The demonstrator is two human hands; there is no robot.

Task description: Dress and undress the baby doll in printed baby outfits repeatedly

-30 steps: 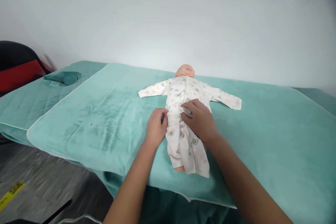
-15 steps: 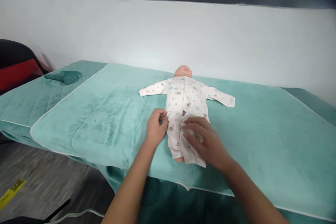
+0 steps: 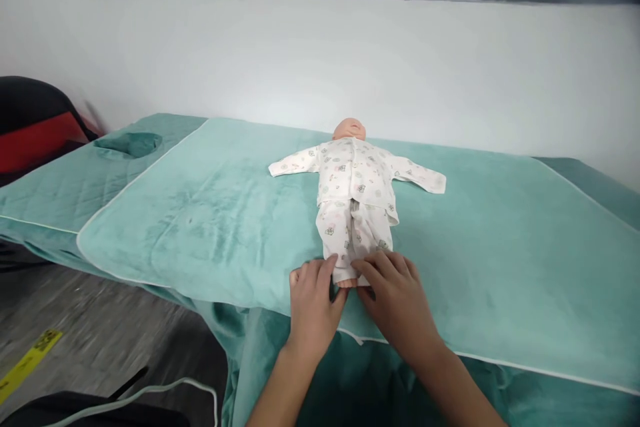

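A baby doll (image 3: pixel 350 128) lies on its back in a white printed long-sleeved top (image 3: pixel 356 170), arms spread to both sides. White printed baby pants (image 3: pixel 334 230) cover its legs, and the toes of one foot show at the left cuff. My left hand (image 3: pixel 315 300) is closed at that cuff, fingertips on top of the cloth and thumb below, by the foot. At the right leg's lower end, my right hand (image 3: pixel 397 300) pinches the cuff between thumb and fingers. The right foot is hidden behind this hand.
A teal plush cover (image 3: pixel 500 247) with white piping is spread over a massage bed (image 3: pixel 45 203) that has a face hole (image 3: pixel 131 145) at left. A black and red chair (image 3: pixel 37 127) stands at the far left. Below it run a pale cable (image 3: pixel 165 385) and yellow floor tape (image 3: pixel 30 363).
Both hands have moved from the waist and thigh area down to the pants cuffs. The right pants leg, loose and skewed before, now lies straighter along the leg.
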